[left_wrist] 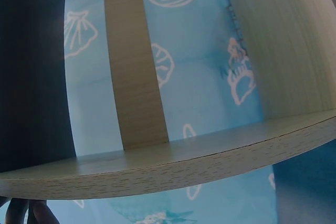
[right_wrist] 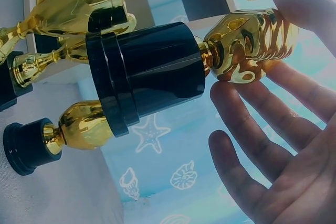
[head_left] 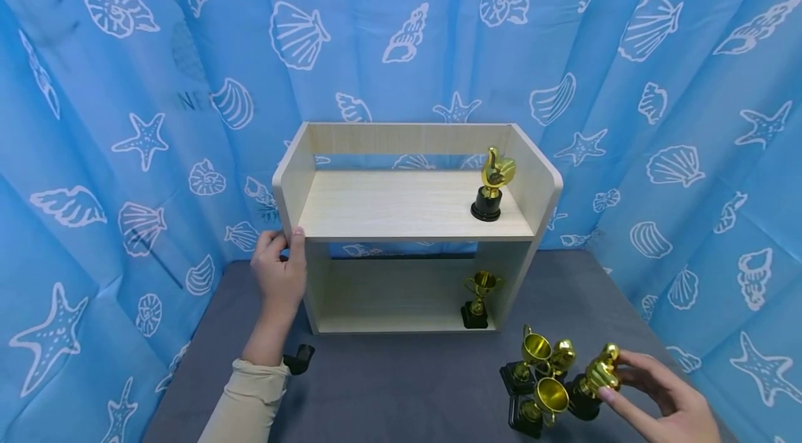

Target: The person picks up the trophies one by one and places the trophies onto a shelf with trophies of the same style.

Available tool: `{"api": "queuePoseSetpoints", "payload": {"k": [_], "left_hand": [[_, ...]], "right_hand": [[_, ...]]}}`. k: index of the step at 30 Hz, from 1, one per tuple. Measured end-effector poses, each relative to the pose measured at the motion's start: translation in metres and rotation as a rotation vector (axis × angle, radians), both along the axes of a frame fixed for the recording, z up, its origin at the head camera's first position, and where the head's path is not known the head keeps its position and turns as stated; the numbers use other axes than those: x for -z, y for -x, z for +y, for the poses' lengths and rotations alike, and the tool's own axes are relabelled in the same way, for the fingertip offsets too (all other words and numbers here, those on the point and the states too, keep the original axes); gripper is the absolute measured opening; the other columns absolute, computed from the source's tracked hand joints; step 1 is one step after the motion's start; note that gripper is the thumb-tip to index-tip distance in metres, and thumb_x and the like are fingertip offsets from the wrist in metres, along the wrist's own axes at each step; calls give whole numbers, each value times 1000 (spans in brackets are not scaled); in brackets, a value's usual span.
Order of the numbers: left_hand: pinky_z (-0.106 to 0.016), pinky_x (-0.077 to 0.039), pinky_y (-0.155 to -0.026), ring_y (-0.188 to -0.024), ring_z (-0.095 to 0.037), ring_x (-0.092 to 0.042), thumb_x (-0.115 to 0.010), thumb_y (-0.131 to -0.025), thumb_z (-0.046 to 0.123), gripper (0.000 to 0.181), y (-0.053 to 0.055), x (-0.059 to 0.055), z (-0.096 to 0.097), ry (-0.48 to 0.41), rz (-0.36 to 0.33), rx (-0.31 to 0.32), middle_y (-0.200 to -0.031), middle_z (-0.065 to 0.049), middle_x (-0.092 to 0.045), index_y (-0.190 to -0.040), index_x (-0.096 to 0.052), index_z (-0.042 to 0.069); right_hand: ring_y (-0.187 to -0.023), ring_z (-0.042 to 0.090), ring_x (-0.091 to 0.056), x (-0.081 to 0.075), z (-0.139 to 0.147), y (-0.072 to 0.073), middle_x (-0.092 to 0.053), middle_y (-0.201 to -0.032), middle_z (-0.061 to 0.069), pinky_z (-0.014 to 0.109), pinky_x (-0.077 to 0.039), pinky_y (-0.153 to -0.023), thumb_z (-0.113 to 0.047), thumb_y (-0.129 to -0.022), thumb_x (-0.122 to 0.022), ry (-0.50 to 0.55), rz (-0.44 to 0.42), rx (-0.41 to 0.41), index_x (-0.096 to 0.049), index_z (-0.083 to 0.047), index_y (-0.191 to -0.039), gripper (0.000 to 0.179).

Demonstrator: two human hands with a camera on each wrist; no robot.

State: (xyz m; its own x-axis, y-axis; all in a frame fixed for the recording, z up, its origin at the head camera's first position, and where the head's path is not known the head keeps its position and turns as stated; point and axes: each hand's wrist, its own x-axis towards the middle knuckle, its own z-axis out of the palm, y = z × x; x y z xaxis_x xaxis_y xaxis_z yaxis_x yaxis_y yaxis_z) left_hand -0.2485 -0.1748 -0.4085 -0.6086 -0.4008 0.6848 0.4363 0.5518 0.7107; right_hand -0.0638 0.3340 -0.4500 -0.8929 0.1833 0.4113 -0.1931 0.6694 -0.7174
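Observation:
My right hand [head_left: 667, 398] pinches the gold top of a thumbs-up trophy [head_left: 603, 368] between thumb and fingers. Its round black base [right_wrist: 152, 69] shows large in the right wrist view; whether it touches the table I cannot tell. Close to its left stand two gold cup trophies [head_left: 551, 394] and another thumbs-up trophy [head_left: 562, 355]. At the far left, my left hand [head_left: 282, 272] grips the front edge of the side panel of a pale wooden shelf [head_left: 401, 203], thumb on the inner side. Only its fingertips [left_wrist: 39, 212] show in the left wrist view.
On the upper board, at the right, stands a thumbs-up trophy [head_left: 495, 175]. Below it, a cup trophy [head_left: 481, 286] stands at the right of the lower board. Blue curtains [head_left: 144, 81] with shell prints hang behind and beside the grey table [head_left: 388, 387].

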Motion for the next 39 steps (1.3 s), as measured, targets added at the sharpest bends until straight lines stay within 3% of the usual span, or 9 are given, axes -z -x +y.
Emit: {"api": "queuePoseSetpoints", "payload": {"k": [14, 25, 39], "left_hand": [[-11, -40, -68, -86, -28, -61, -67, -105, 25, 38, 1, 0, 0, -7, 36, 10, -99, -23, -62, -92, -77, -10], [-10, -40, -67, -87, -27, -61, -66, -105, 25, 39, 1, 0, -1, -7, 31, 18, -99, -23, -62, -94, -78, -10], [-8, -40, -67, -88, -27, -62, -66, -105, 25, 39, 1, 0, -1, -8, 33, 8, -100, -23, -62, -91, -77, -10]], "right_hand": [[-97, -12, -66, -6, 1, -2, -62, -118, -27, 14, -56, -85, 9, -89, -79, -36, 41, -22, -64, 3, -135, 49], [-95, -8, -68, -18, -2, -3, -64, -116, -23, 15, -56, -85, 18, -83, -78, -37, 110, -55, -64, 6, -133, 53], [-92, -12, -65, -23, -3, -4, -62, -115, -28, 11, -55, -81, 16, -81, -81, -47, 109, -5, -66, 4, -131, 53]]}}
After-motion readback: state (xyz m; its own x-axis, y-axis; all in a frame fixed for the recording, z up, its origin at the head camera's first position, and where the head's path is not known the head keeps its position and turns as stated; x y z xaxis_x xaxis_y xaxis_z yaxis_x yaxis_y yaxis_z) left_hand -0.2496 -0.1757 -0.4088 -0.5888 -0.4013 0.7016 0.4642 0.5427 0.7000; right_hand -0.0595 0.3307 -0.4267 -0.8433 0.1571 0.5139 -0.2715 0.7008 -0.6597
